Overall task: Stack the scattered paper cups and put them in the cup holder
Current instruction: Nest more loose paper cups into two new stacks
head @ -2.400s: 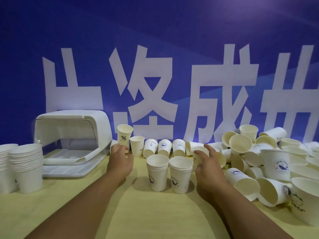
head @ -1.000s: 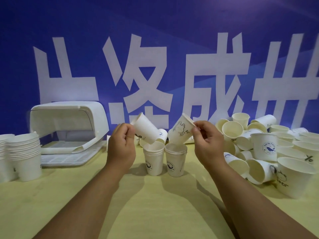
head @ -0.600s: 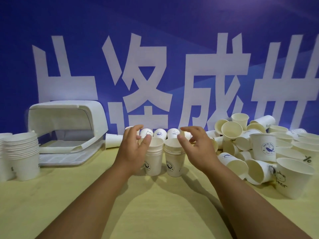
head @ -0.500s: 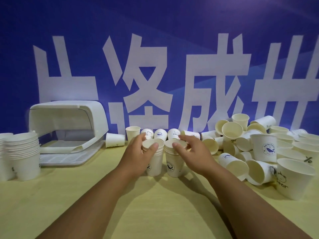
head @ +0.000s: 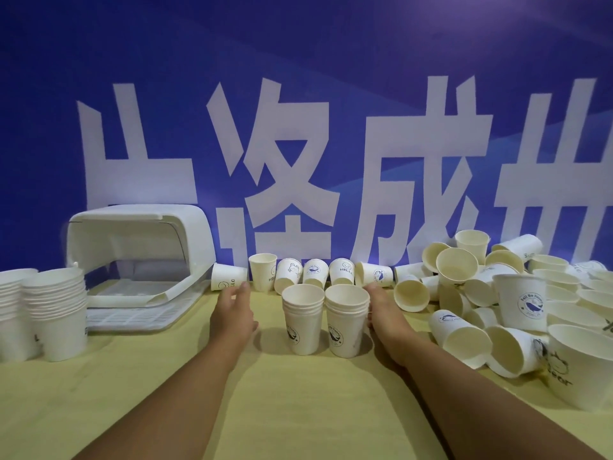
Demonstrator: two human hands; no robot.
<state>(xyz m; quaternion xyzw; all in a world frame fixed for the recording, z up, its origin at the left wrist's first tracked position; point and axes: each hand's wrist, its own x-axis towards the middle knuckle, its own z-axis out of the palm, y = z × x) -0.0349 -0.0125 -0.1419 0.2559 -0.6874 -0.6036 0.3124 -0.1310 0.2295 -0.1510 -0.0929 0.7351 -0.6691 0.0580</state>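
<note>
Left hand and right hand, both empty and unclenched, flanked the two stacks, extended toward the far row cups, probably next additions.

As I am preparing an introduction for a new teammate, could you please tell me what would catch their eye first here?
The blue banner with huge white characters fills the background. Below it, a jumbled heap of paper cups sprawls at the right, while two short stacks stand upright at centre between the left hand and right hand.
</note>
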